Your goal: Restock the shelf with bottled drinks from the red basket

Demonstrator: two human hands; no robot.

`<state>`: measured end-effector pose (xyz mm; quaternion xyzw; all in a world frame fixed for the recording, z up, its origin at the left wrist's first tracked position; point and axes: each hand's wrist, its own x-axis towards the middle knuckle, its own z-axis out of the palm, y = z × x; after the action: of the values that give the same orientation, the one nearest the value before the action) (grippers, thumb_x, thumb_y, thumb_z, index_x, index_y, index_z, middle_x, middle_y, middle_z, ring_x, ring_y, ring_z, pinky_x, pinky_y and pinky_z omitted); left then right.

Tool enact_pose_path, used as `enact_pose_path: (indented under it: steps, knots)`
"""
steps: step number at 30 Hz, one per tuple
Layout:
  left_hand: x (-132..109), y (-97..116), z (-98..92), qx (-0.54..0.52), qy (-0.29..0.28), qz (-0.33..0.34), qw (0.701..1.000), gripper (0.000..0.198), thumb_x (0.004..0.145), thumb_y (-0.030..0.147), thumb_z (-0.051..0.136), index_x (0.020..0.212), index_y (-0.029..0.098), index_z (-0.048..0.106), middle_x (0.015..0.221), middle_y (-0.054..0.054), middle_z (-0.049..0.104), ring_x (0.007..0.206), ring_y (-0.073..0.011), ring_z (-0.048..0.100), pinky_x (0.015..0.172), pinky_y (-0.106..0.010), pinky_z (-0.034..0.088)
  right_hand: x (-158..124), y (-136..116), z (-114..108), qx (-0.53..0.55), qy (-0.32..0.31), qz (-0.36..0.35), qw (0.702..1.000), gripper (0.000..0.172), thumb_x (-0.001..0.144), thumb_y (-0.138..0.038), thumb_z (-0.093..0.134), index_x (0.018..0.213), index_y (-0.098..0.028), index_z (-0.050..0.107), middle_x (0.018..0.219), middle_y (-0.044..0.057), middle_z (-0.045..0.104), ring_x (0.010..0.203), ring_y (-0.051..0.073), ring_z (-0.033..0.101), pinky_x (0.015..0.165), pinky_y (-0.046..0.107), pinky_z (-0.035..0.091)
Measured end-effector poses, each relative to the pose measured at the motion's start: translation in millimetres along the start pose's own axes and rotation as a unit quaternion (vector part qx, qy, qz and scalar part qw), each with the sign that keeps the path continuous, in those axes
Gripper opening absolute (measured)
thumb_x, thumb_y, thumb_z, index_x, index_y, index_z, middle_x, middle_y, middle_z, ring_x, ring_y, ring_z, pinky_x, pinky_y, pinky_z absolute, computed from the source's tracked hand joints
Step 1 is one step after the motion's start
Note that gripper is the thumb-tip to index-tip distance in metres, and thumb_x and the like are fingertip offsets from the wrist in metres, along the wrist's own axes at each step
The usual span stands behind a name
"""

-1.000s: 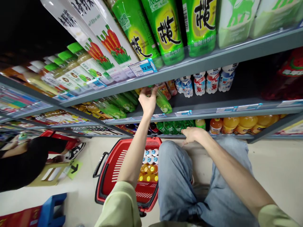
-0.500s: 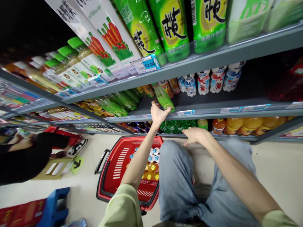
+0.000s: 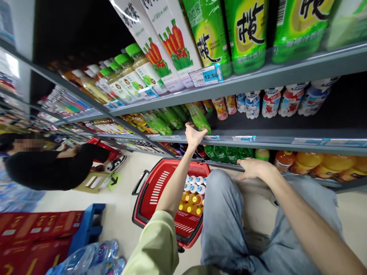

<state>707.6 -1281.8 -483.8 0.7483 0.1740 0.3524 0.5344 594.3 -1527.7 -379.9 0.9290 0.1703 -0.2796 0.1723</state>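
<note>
My left hand (image 3: 195,136) grips the lower part of a green drink bottle (image 3: 200,119), thumb on one side and fingers on the other. The bottle stands tilted at the front of the middle shelf (image 3: 269,128), just right of a row of similar green bottles (image 3: 160,123). Small fruit-drink bottles (image 3: 220,108) sit behind and to its right. My right hand (image 3: 254,168) hangs before the bottom shelf with its fingers stretched out, holding nothing. Below my left forearm a red shopping basket (image 3: 157,189) contains white-bodied bottles with blue caps and orange drinks with yellow caps.
Large green bottles (image 3: 246,36) and carrot-printed cartons (image 3: 179,42) fill the upper shelf. Big orange drinks (image 3: 308,163) line the bottom one. At left, a person in black (image 3: 48,170) sits near a blue pallet (image 3: 88,225), red boxes (image 3: 43,233) and water bottles (image 3: 94,254).
The view has swung left, so the shelves appear farther right. My left hand has shifted the green bottle left along the shelf, closer to the green row. My right hand stays similarly outstretched.
</note>
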Motion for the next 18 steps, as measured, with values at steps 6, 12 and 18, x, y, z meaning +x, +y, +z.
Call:
enact_pose_path:
  steps: [6, 12, 18]
  knots:
    - [28, -40, -26.4, 0.036, 0.028, -0.044, 0.998, 0.071, 0.066, 0.036, 0.086, 0.121, 0.017, 0.045, 0.121, -0.014, 0.071, 0.115, -0.0262, 0.070, 0.100, -0.033, 0.053, 8, 0, 6, 0.006, 0.002, -0.004, 1.000, 0.079, 0.088, -0.042, 0.075, 0.155, -0.008, 0.048, 0.150, 0.027, 0.055, 0.137, 0.040, 0.058, 0.107, 0.046, 0.051]
    - [53, -77, -53.1, 0.073, 0.049, -0.089, 0.992, 0.071, 0.064, 0.038, 0.086, 0.119, 0.018, 0.045, 0.117, -0.014, 0.071, 0.114, -0.0290, 0.070, 0.097, -0.035, 0.054, 15, 3, 13, 0.012, 0.004, -0.009, 1.000, 0.081, 0.087, -0.041, 0.075, 0.156, -0.009, 0.047, 0.151, 0.027, 0.054, 0.138, 0.040, 0.057, 0.109, 0.045, 0.049]
    - [73, -104, -77.0, 0.106, 0.057, -0.137, 0.983, 0.072, 0.066, 0.041, 0.084, 0.121, 0.018, 0.043, 0.108, -0.013, 0.071, 0.105, -0.0315, 0.072, 0.091, -0.039, 0.056, 12, 1, 13, 0.011, -0.006, 0.006, 1.000, 0.081, 0.087, -0.038, 0.072, 0.158, -0.010, 0.044, 0.151, 0.027, 0.054, 0.135, 0.039, 0.060, 0.108, 0.044, 0.049]
